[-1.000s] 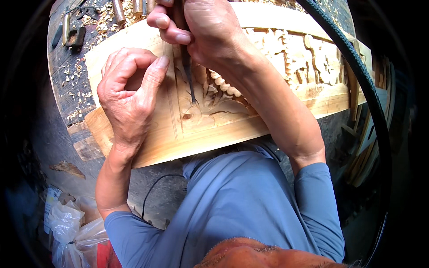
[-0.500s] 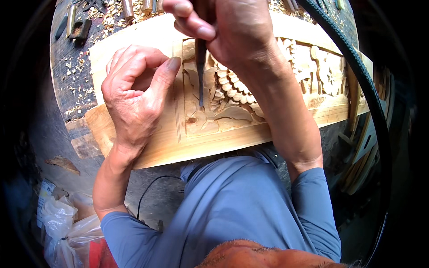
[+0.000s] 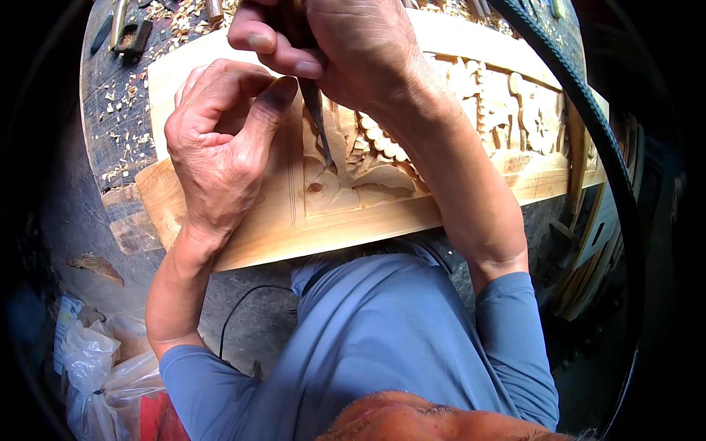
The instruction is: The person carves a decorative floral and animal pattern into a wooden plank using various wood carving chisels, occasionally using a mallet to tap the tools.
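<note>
My right hand (image 3: 360, 51) grips a carving chisel (image 3: 321, 125), its fingers wrapped round the handle near the top edge of the view. The narrow dark blade slants down, and its tip meets the carved recess at the left end of a pale wooden board (image 3: 353, 224). Raised leaf and scalloped shapes fill that carved panel; my right forearm covers part of them. Left of the blade, my left hand (image 3: 217, 140) is over the board's plain end, its fingers curled and thumb pressed toward the index finger. Nothing shows in that pinch, and it stays apart from the blade.
Wood chips, tool handles (image 3: 213, 11) and a small dark block (image 3: 134, 37) lie on the dark round bench (image 3: 110, 140). A braided black cable (image 3: 588, 103) arcs down the right side. Clear plastic bags (image 3: 95, 367) sit at lower left; wooden boards (image 3: 603, 242) lean at right.
My right hand has shifted left, tilting the chisel's handle that way while the tip stays at nearly the same spot. My left hand has barely moved.
</note>
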A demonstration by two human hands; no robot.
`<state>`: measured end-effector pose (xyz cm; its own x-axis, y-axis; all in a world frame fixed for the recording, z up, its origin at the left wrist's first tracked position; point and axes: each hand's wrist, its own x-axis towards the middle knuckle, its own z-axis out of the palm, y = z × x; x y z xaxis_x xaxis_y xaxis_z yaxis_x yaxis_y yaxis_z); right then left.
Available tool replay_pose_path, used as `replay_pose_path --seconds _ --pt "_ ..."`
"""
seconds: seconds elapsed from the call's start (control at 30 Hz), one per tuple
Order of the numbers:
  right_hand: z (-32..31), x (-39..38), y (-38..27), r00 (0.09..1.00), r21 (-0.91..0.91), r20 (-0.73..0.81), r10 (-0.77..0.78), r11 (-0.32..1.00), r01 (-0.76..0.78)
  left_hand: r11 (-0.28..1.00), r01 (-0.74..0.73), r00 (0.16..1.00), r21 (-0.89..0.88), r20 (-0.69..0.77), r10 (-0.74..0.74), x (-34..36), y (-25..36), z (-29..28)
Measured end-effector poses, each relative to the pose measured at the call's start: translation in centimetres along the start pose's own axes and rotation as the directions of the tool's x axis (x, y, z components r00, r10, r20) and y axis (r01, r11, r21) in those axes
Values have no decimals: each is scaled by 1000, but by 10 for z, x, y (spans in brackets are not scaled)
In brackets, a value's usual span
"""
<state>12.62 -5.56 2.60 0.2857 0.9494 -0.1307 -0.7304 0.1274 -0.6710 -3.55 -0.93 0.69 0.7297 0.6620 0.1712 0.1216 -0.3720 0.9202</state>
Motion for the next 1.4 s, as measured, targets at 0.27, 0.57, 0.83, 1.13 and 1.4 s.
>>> replay_pose_path --seconds 0.27,0.57,0.83,1.13,1.4 --pt "-12 4 7 999 40 11 32 999 -33 997 -45 999 56 11 44 2 -1 1" --pt "-24 -11 21 981 -102 -180 -74 993 57 993 -92 996 77 19 91 3 -7 -1" --pt "22 -36 -10 908 98 -398 -128 979 181 992 -77 997 103 17 76 3 -5 0" --pt "-32 -53 -80 993 131 -17 -117 984 119 994 -87 996 59 -1 87 2 -5 -3" --pt "-59 -52 -77 955 188 -205 -214 949 253 995 -95 996 28 1 95 3 -7 -3"
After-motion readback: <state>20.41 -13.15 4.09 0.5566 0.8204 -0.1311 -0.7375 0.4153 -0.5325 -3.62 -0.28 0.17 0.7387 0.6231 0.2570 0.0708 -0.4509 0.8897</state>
